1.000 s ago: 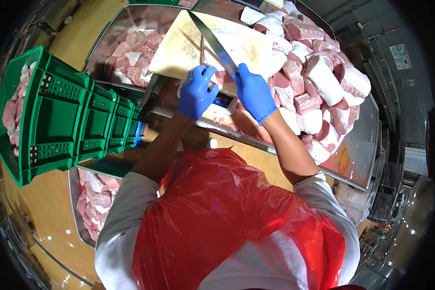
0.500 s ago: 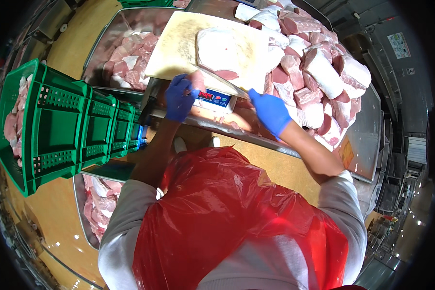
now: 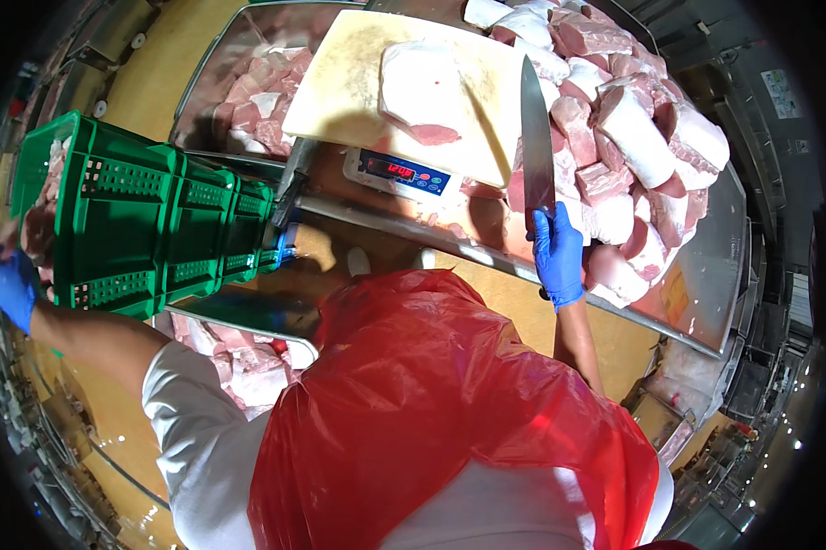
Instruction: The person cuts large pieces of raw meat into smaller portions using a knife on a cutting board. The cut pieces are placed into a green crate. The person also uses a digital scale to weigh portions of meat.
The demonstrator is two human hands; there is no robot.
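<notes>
Right hand (image 3: 560,257): in the head view, our fingers clamp the handle of a knife (image 3: 537,128), its blade pointing far.
Left hand (image 3: 11,289): we have it beside the meat-filled green crate (image 3: 110,225) on the left; blur leaves us unable to tell whether its fingers are apart or together.
Meat slab (image 3: 420,84): we see it on the cutting board (image 3: 335,87), far of the scale (image 3: 399,174).

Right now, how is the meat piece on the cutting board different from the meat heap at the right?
The meat piece lies alone, while the meat heap has many chunks piled on each other. The piece rests on the pale cutting board; the heap spreads over the metal table. The piece's top is nearly all white, while the heap shows mixed pink and white faces. Both show pink flesh with white fat.
</notes>
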